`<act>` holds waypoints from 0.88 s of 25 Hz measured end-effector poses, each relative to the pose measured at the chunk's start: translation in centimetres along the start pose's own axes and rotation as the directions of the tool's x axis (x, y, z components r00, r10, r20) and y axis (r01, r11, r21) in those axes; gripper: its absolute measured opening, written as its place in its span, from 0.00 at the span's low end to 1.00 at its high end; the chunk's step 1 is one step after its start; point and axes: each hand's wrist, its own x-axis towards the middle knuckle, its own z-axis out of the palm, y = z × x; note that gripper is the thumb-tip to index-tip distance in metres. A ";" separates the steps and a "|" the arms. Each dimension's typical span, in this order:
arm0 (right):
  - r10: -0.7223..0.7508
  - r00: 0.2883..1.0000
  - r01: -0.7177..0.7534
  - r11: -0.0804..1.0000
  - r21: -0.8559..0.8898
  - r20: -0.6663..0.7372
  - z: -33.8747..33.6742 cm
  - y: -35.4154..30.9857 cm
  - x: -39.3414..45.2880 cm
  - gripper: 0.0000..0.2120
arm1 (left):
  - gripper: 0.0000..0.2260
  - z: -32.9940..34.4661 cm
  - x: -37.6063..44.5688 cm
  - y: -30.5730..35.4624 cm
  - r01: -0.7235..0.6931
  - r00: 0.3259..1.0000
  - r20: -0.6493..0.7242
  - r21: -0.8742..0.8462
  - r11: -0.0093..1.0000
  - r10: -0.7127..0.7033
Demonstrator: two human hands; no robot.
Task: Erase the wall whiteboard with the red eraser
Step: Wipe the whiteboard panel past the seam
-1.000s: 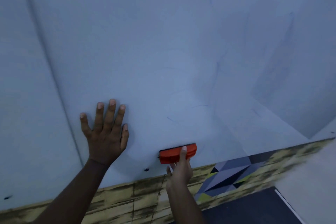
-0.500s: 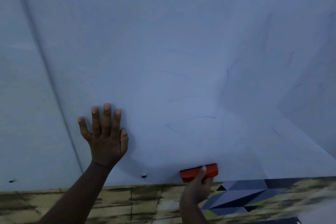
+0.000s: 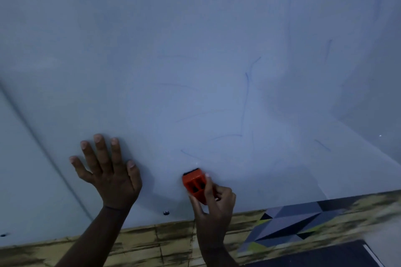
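Head camera looks steeply up and along the wall whiteboard (image 3: 195,50), which fills nearly the whole frame. Faint blue marker strokes (image 3: 246,102) remain scattered over its middle and right side, thin curved lines and one longer, near-vertical one.

Low on the board, the right hand (image 3: 213,199) grips the red eraser (image 3: 194,183), with the thumb along its left lower side and the fingers curled round its right side. The eraser's long axis runs diagonally, from lower right inside the hand to upper left, where its free end points. A thin dark felt edge shows at that upper end, lying against the board surface, and the red plastic back with two dark recesses faces the camera (the lower end is hidden in the grip).

To the left of the eraser and well apart from it, the left hand (image 3: 108,171) lies flat on the board with its fingers spread and straight, pointing upward, holding nothing.

A small round metal fastener (image 3: 166,213) sits near the board's bottom edge, between the two forearms. Another dark fastener (image 3: 3,235) shows at the far left edge. Below the board runs a wall strip with a worn yellowish wood-plank pattern (image 3: 152,243), and to the right of it a patch of grey, black and yellow-green triangles (image 3: 288,223).
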 end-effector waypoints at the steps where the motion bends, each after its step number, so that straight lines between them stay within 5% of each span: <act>1: -0.067 0.997 0.068 0.997 -0.042 0.023 -0.1 0.0 -0.2 0.38 | 0.30 0.0 0.0 0.2 0.006 1.000 -0.002 -0.006 1.000 -0.006; 7: -0.138 0.990 0.141 0.988 -0.065 0.042 -3.1 -1.0 3.4 0.34 | 0.31 -0.4 -0.4 0.2 0.006 0.998 0.056 -0.035 0.999 -0.004; 11: 0.135 0.976 -0.102 0.977 0.188 -0.171 -5.7 -1.1 8.0 0.35 | 0.32 -0.9 -0.5 0.4 0.029 0.992 0.125 -0.057 0.998 -0.021; 15: 0.323 0.929 -0.225 0.881 0.417 -0.183 -6.4 -1.8 8.3 0.37 | 0.33 -2.0 -0.3 0.8 0.050 0.981 0.191 -0.054 0.997 -0.038; 19: 0.211 0.963 -0.144 0.929 0.341 -0.167 -6.0 -5.3 9.3 0.35 | 0.29 -3.8 0.0 0.7 0.048 0.979 0.201 -0.076 0.996 -0.032; 22: -0.031 0.998 0.037 0.988 0.148 -0.047 -4.1 -7.4 7.6 0.34 | 0.23 -4.6 1.5 0.7 0.080 0.987 0.144 -0.081 0.994 -0.068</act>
